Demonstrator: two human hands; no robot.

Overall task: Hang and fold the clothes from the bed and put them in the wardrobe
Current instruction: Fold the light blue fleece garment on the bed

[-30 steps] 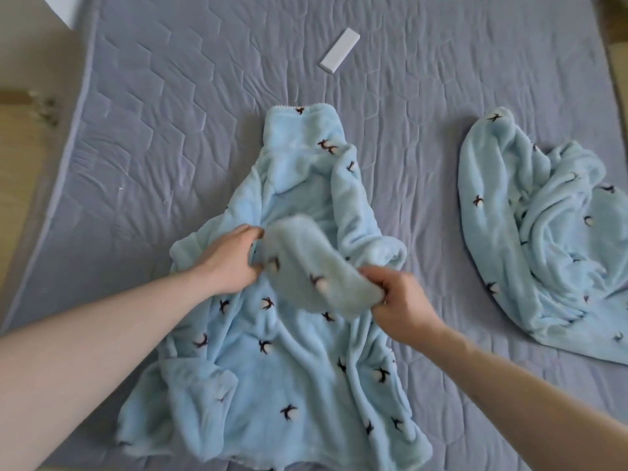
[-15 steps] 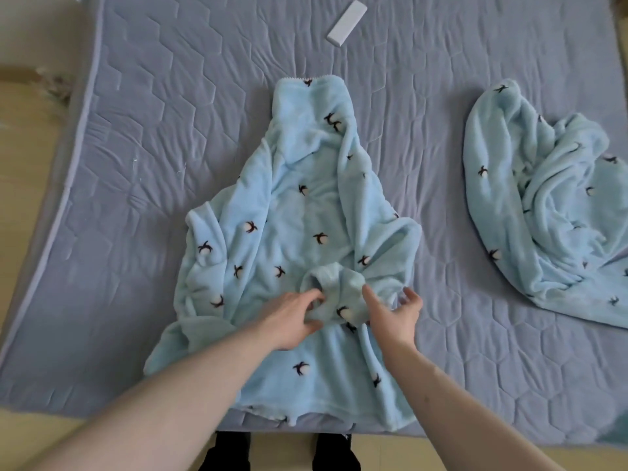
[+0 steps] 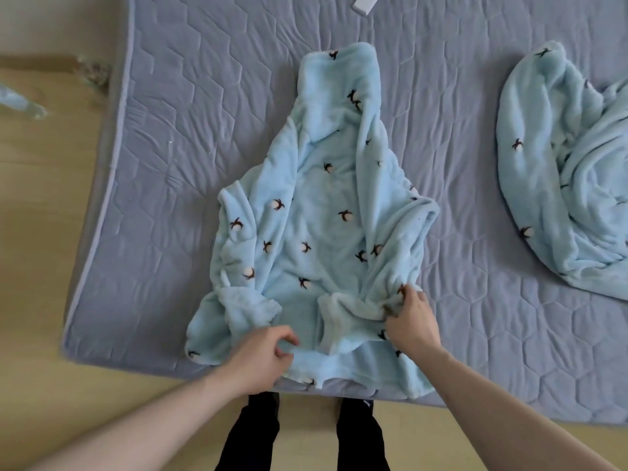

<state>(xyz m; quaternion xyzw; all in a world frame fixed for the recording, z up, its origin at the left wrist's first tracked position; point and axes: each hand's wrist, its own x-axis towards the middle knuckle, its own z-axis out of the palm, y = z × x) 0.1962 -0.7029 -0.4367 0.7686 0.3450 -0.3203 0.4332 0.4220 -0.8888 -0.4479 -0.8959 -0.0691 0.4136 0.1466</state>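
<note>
Fleece garment (image 3: 326, 212) is lying unfolded on the bed (image 3: 475, 317). Right hand (image 3: 411, 321) is pinching its fabric; left hand (image 3: 261, 358) is hovering loosely curled, holding nothing. Second garment (image 3: 557, 198) is waiting untouched.

Right hand (image 3: 413, 322) pinches fleece garment (image 3: 326, 212); left hand (image 3: 260, 360) apparently empty.

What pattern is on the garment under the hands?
Pale blue fleece garment dotted with small dark-and-white sprigs, seen in the head view.

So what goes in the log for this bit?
step: folding | left hand: on fleece garment hem | right hand: grips bunched fleece | second fleece piece: waiting on bed
</note>
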